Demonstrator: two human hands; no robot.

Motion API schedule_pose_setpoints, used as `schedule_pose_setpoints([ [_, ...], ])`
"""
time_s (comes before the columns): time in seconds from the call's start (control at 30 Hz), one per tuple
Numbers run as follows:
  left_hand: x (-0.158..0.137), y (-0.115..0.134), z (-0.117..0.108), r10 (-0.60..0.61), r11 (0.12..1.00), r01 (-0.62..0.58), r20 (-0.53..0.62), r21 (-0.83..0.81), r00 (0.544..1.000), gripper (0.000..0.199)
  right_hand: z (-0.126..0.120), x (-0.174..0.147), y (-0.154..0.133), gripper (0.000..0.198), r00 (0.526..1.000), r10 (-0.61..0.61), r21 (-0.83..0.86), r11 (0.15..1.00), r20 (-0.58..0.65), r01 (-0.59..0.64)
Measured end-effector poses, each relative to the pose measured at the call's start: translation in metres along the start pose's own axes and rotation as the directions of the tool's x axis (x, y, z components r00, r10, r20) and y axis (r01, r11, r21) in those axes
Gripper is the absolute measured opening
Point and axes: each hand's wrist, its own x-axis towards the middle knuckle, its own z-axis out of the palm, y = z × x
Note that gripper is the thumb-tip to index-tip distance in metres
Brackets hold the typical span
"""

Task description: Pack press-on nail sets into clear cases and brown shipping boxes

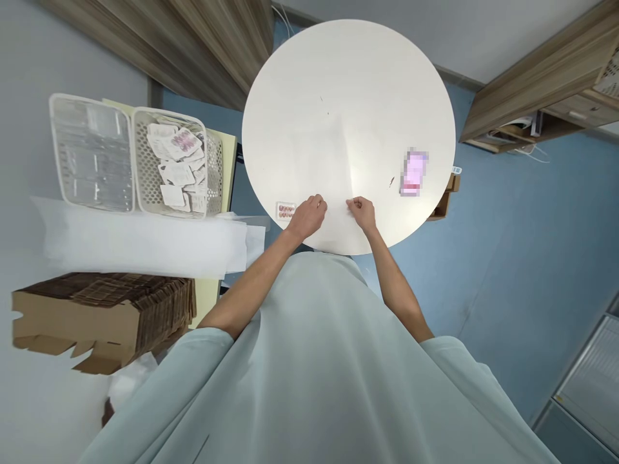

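A thin translucent white sheet [333, 167] lies flat on the round white table [401, 77], its near end reaching the table's front edge. My right hand [362, 212] pinches the sheet's right edge between thumb and fingers. On the left part of the sheet, my left hand [309, 216] is closed with curled fingertips on it. Just left of that hand sits a small clear pack [285, 211] with rows of reddish-pink pieces; my hand is right beside its right end.
A blurred pink-purple rectangle [414, 173] lies on the table's right side. To the left stand a basket of white cards [207, 161], a bin of clear packs [58, 148], stacked white sheets [145, 245] and folded brown cardboard boxes [77, 319].
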Motion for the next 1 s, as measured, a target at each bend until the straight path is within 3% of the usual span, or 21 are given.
schedule_pose_setpoints([
  [0.1, -0.002, -0.012, 0.018, -0.072, 0.996, 0.076, 0.101, -0.038, 0.992, 0.044, 0.012, 0.01, 0.013, 0.024, 0.999, 0.021, -0.004, 1.0, -0.027, -0.021],
  [0.23, -0.012, -0.029, 0.045, -0.056, 0.998, 0.061, 0.183, -0.022, 0.981, 0.067, 0.019, 0.017, 0.024, 0.024, 0.996, 0.038, -0.052, 0.998, -0.087, -0.043],
  [0.43, -0.018, -0.038, 0.073, -0.045, 0.998, 0.054, 0.193, -0.044, 0.98, 0.079, 0.022, 0.011, 0.037, 0.03, 0.982, 0.082, -0.159, 0.981, -0.17, -0.109],
  [0.6, -0.015, -0.046, 0.064, -0.037, 0.995, 0.052, 0.168, -0.085, 0.985, 0.08, 0.028, -0.015, 0.054, 0.036, 0.973, 0.17, -0.319, 0.924, -0.157, -0.213],
  [0.73, -0.028, -0.086, 0.044, -0.169, 0.981, 0.173, 0.054, -0.09, 0.984, 0.099, 0.029, -0.031, 0.065, 0.02, 0.972, 0.183, -0.318, 0.921, -0.15, -0.222],
  [0.8, -0.038, -0.111, 0.037, -0.211, 0.969, 0.212, 0.022, -0.127, 0.977, 0.094, 0.027, -0.033, 0.068, 0.015, 0.974, 0.168, -0.311, 0.927, -0.149, -0.208],
  [0.9, -0.05, -0.139, 0.033, -0.177, 0.964, 0.167, -0.032, -0.206, 0.984, 0.066, 0.024, -0.033, 0.069, 0.013, 0.98, 0.141, -0.32, 0.931, -0.137, -0.179],
  [1.0, -0.053, -0.146, 0.033, -0.156, 0.952, 0.122, -0.103, -0.282, 0.982, 0.046, 0.02, -0.033, 0.068, 0.013, 0.981, 0.14, -0.324, 0.929, -0.132, -0.177],
])
